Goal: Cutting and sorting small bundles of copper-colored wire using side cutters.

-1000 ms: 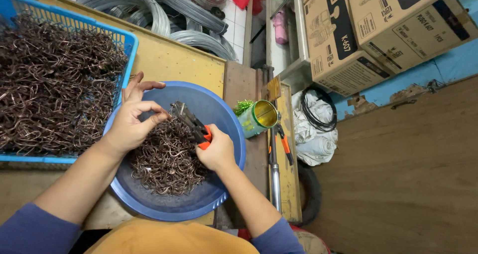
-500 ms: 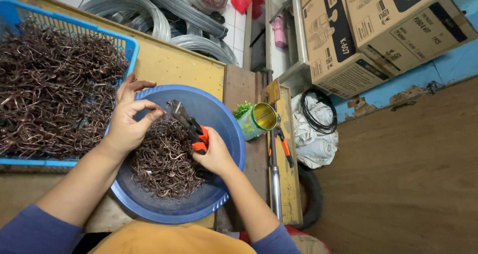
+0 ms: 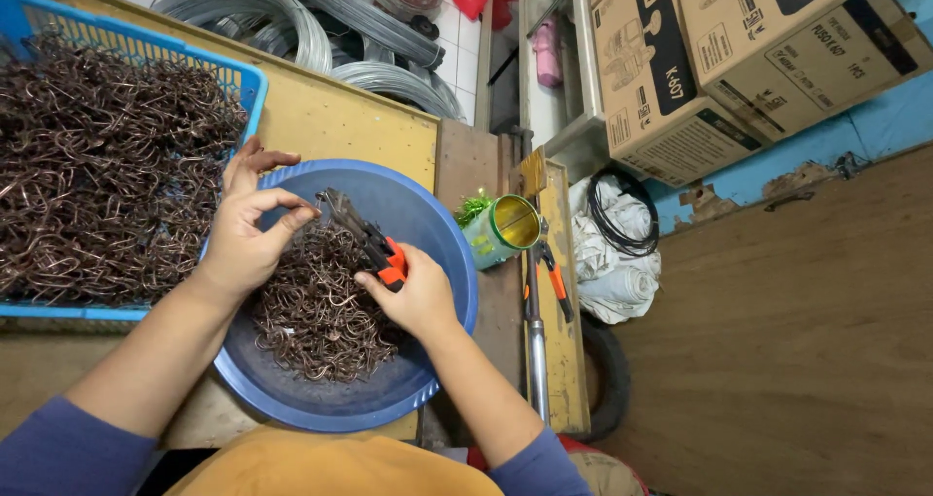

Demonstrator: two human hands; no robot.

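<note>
Wire pieces point(image 3: 316, 311) fill blue basin point(image 3: 442, 234) and basket point(image 3: 248, 93).

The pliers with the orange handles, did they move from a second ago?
Yes. The pliers have slid a little toward the blue basket, across the blue bowl. Their tip now meets the left hand; the right hand grips the handles.

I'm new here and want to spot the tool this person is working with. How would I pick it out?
Find the round blue plastic basin full of bent brown wire pieces. Above that pile, the right hand grips black metal pliers with orange handles, their nose at the left hand fingers. A second orange-handled tool lies unheld on the wooden bench.
</note>
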